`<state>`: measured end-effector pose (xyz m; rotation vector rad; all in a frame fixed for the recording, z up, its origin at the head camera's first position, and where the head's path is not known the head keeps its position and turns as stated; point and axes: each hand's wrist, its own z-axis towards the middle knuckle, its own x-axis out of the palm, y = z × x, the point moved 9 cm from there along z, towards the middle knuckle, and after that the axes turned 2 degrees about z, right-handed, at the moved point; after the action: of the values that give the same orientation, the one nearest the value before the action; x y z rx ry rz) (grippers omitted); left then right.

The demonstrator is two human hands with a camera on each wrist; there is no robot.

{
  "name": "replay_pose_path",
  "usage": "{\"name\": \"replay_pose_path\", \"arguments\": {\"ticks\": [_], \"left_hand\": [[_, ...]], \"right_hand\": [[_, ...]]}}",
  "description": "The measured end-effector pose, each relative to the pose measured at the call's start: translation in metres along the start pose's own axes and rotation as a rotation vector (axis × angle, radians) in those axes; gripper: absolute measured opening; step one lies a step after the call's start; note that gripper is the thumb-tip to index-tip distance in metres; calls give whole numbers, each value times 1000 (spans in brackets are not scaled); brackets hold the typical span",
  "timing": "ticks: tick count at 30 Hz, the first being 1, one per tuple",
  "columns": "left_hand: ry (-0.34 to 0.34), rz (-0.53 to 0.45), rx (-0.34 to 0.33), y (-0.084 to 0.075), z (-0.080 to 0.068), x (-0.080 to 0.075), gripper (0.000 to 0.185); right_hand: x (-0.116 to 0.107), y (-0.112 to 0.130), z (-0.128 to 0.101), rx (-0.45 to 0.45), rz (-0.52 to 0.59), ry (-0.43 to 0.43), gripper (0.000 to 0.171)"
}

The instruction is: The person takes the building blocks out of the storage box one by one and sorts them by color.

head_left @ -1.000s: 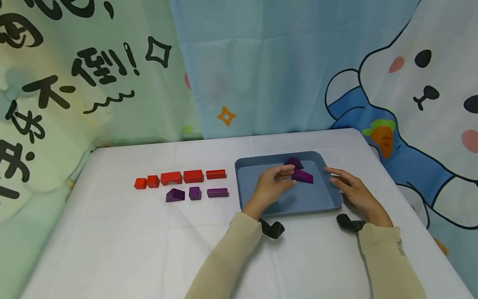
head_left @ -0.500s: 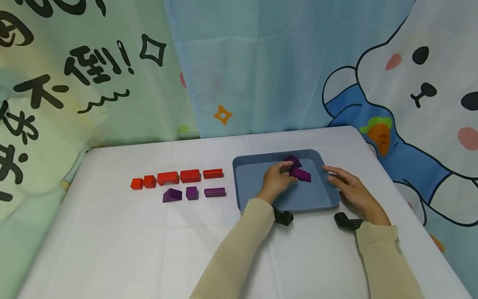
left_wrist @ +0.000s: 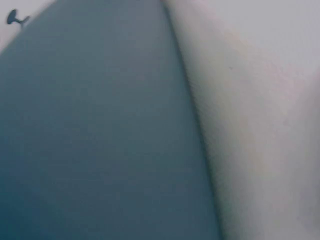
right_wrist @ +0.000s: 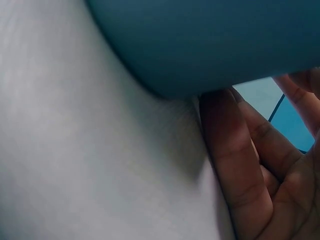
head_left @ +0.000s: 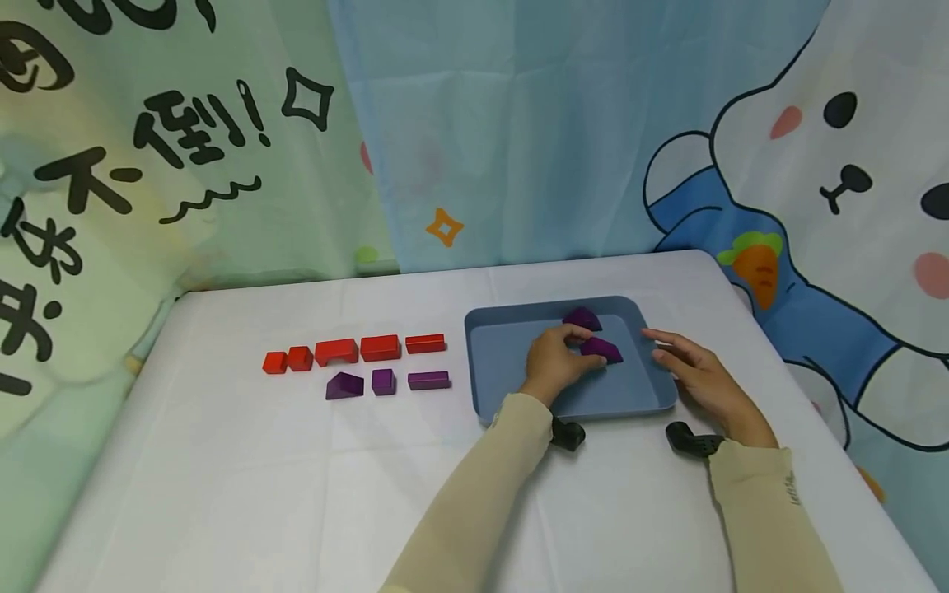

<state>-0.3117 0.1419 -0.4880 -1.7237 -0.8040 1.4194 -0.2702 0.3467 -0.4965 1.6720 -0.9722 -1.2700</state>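
In the head view my left hand [head_left: 556,361] reaches into the blue-grey tray [head_left: 511,399]. Its thumb and fingers pinch a purple block [head_left: 602,350] with slanted sides; part of the block is hidden behind the fingers. Just behind it in the tray lies another purple block [head_left: 582,319], dark and rounded-looking. At the tray's right rim my right hand [head_left: 708,383] rests with relaxed fingers. The right wrist view shows fingers [right_wrist: 235,160] up against the tray's underside edge. Only the tray's side and white cloth appear in the left wrist view.
Left of the tray, a row of red blocks [head_left: 381,347] lies on the white tablecloth [head_left: 296,486]. Nearer to me sit three purple pieces: a wedge [head_left: 344,386], a small cube-like block [head_left: 383,381] and a bar [head_left: 428,380]. Printed curtains [head_left: 519,148] hang behind the table.
My left hand has moved right and lower into the tray and closed its fingers on the nearer purple block, which has turned slightly. The right hand stays at the rim.
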Motion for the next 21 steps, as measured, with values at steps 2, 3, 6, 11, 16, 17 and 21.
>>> {"name": "replay_pose_path", "arguments": {"ticks": [2,3,6,11,16,17,21], "left_hand": [[22,-76,15,-1,-3,0,31],[35,-118,20,-1,-4,0,31],[83,-217,64,-7,-12,-3,33],[162,-313,180,-20,-28,-24,36],[223,-351,238,-19,-44,-51,36],[235,-359,242,-17,-46,-57,36],[251,-363,267,-2,-56,-82,36]], "right_hand": [[0,-1,0,7,-1,2,58],[0,-1,0,7,-3,2,59],[-1,0,-1,15,-12,-1,59],[-1,2,1,27,-27,-7,62],[-1,2,2,12,-34,-15,61],[-1,2,1,10,-36,-15,60],[-1,1,0,5,-39,-10,59]]}}
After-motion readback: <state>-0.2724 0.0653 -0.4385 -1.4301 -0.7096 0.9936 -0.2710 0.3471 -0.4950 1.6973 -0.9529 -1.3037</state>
